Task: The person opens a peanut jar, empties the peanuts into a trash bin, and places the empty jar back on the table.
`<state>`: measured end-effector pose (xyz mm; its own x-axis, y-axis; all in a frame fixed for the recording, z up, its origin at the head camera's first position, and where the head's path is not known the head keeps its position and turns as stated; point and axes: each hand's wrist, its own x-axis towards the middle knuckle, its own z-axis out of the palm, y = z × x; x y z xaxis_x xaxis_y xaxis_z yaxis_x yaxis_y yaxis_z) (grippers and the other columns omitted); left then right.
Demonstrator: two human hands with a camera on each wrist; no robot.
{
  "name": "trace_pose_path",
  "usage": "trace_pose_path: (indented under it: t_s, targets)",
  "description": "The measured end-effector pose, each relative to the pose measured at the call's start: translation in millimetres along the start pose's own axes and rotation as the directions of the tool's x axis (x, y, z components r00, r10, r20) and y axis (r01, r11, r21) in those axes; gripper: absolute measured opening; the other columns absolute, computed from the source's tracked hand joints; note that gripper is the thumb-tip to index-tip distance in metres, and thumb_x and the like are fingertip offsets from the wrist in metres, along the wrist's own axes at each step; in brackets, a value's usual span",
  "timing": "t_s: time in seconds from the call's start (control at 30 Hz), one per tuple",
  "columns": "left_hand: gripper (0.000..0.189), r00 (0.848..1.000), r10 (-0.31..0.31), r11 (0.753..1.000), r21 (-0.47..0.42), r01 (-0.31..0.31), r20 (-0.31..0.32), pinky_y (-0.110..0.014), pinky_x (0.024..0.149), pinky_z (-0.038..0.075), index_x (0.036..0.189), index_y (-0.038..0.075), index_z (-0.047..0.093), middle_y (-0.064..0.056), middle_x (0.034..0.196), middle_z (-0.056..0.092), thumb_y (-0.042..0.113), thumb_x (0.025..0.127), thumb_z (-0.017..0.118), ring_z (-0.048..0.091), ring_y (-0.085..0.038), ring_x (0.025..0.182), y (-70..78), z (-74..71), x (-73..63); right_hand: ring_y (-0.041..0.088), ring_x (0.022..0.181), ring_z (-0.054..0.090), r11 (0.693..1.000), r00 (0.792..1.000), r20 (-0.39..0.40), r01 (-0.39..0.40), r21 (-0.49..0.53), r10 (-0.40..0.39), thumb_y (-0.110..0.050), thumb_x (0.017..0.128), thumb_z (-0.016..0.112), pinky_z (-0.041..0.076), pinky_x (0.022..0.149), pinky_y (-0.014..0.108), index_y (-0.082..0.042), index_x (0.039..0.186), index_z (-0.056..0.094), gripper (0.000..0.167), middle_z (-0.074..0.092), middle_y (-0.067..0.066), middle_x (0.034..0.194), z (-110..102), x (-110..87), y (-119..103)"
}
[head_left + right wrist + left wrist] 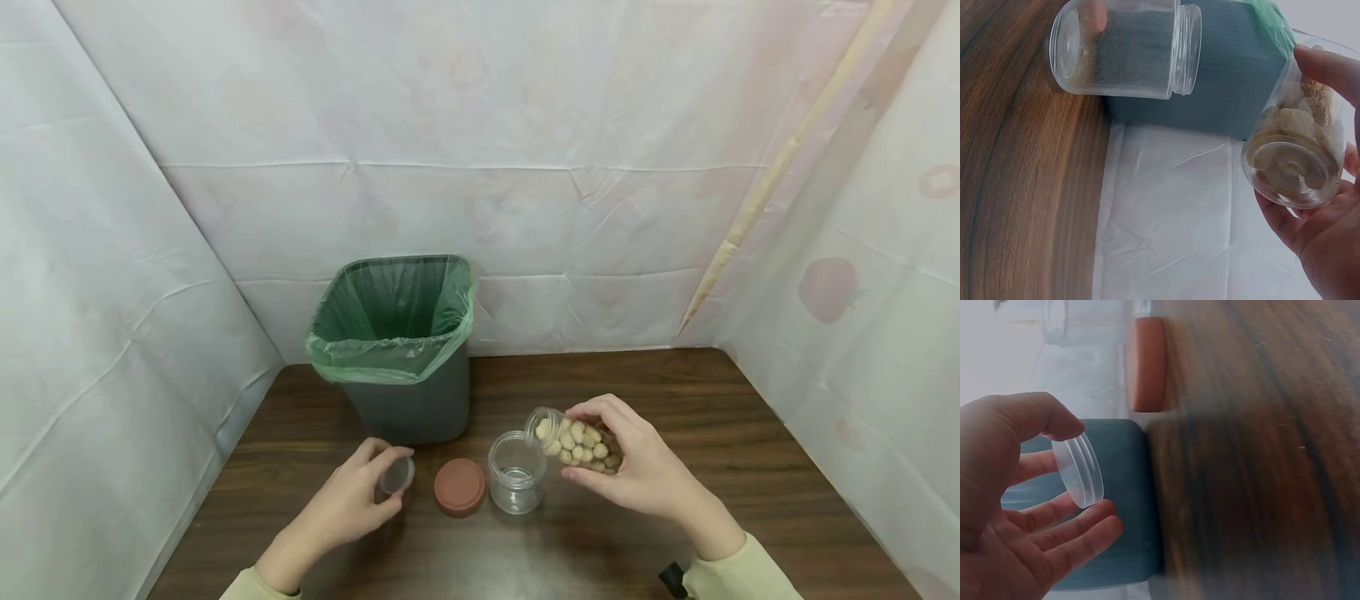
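My right hand (637,467) grips a clear jar of pale nuts (577,443), tilted on its side with its uncovered mouth pointing left. That mouth overlaps the rim of a second clear jar (516,492) in the head view; this one stands upright with no nuts in it. In the right wrist view the held jar's base (1291,165) faces the camera. My left hand (348,498) pinches a translucent round lid (1079,469) between thumb and fingers, tipped up on edge. A reddish-brown round lid (460,487) lies on the table between my left hand and the upright jar.
Behind my left hand stands a grey-green bin (420,408) lined with a green bag (375,358). The dark wooden table (600,375) backs onto a white patterned cloth (525,217). A small black object (672,578) shows by my right sleeve.
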<state>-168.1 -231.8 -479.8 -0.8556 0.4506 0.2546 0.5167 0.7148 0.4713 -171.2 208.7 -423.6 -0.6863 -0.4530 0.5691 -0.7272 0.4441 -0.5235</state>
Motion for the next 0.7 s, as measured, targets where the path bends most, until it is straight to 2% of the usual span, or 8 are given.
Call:
trace_pose_path:
  t_s: [0.2,0.4,0.6,0.7]
  targets:
    - [0.054,0.999,0.028,0.997,0.065,-0.031,0.046,-0.026,0.072,0.054,0.138,0.009,0.071,-0.010,0.123,0.063,0.005,0.086,0.085,0.059,-0.014,0.095,-6.8,7.6,1.5,0.011,0.114,0.065,1.000,1.000,-0.003,-0.006,-0.010,0.006,-0.018,0.078,0.102,0.053,0.094,0.018,-0.019,0.137,0.065,0.069,0.064,-0.007,0.134,-1,0.3,0]
    - [0.055,0.996,0.012,0.998,0.060,-0.018,0.094,-0.027,0.072,0.057,0.138,0.005,0.071,-0.014,0.123,0.065,0.003,0.084,0.084,0.063,-0.018,0.100,-9.7,11.0,2.9,0.011,0.113,0.065,1.000,1.000,-0.003,-0.009,-0.003,0.009,-0.018,0.078,0.102,0.053,0.094,0.018,-0.018,0.137,0.065,0.069,0.064,-0.007,0.134,-1,0.7,2]
    - [0.062,0.995,0.026,0.994,0.107,-0.036,0.095,-0.040,0.084,0.061,0.140,-0.001,0.065,-0.015,0.124,0.069,0.005,0.082,0.086,0.068,-0.026,0.107,-12.1,16.0,2.5,0.010,0.114,0.064,1.000,1.000,0.002,-0.013,-0.006,0.013,-0.019,0.079,0.102,0.053,0.094,0.019,-0.020,0.137,0.065,0.068,0.064,-0.008,0.133,-1,0.8,2]
    - [0.062,0.995,0.033,0.993,0.112,-0.043,0.091,-0.042,0.086,0.061,0.139,-0.004,0.065,-0.015,0.124,0.070,0.005,0.082,0.088,0.069,-0.027,0.108,-13.1,18.0,2.1,0.010,0.113,0.064,1.000,1.000,0.004,-0.012,-0.011,0.012,-0.020,0.079,0.102,0.053,0.094,0.019,-0.021,0.137,0.065,0.068,0.064,-0.009,0.133,-1,0.6,2]
